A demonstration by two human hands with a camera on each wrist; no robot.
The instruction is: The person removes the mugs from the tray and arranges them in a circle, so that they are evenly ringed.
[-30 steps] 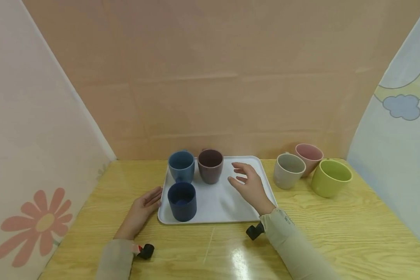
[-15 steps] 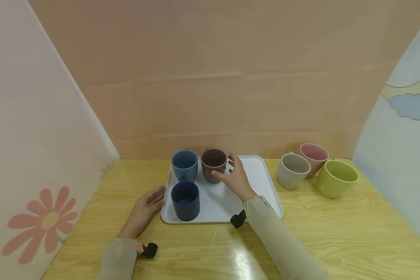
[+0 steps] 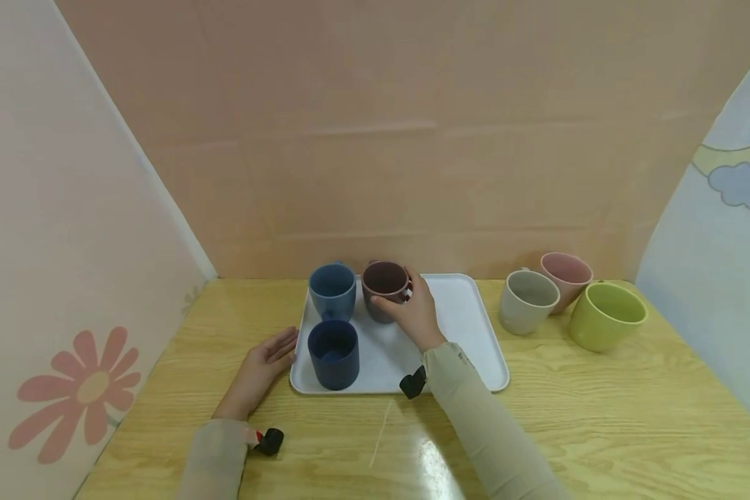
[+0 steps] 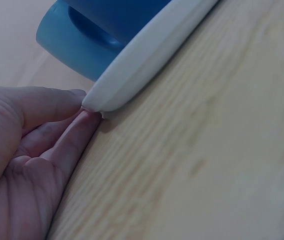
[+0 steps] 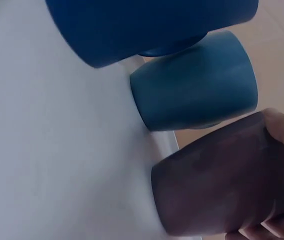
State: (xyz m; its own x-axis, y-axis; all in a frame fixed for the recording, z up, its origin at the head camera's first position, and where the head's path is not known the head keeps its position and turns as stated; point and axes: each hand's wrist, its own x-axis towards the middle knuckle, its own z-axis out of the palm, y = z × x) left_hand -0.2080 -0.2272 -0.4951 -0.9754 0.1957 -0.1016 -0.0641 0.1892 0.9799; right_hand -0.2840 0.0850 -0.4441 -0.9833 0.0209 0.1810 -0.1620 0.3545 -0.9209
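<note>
My right hand (image 3: pixel 419 316) grips a plum-brown mug (image 3: pixel 380 309) at the back of a white tray (image 3: pixel 462 333). Its thumb lies on the near side of the rim, and the fingers wrap the right side. In the right wrist view the mug (image 5: pixel 217 185) stands with its base on or just over the tray; I cannot tell which. My left hand (image 3: pixel 257 371) is at the tray's left edge; in the left wrist view thumb and fingertips pinch the rim (image 4: pixel 132 70). Also on the tray are a teal-blue mug (image 3: pixel 332 295) and a navy mug (image 3: pixel 334 361).
Right of the tray, a grey-white mug (image 3: pixel 525 309), a pink mug (image 3: pixel 569 274) and a lime-green mug (image 3: pixel 603 323) stand close together on the wooden table (image 3: pixel 325 444). A peach backdrop (image 3: pixel 362 173) rises behind, with patterned panels at both sides.
My right hand has moved left from over the bare part of the tray to the brown mug and taken hold of it. The left hand has stayed at the tray edge.
</note>
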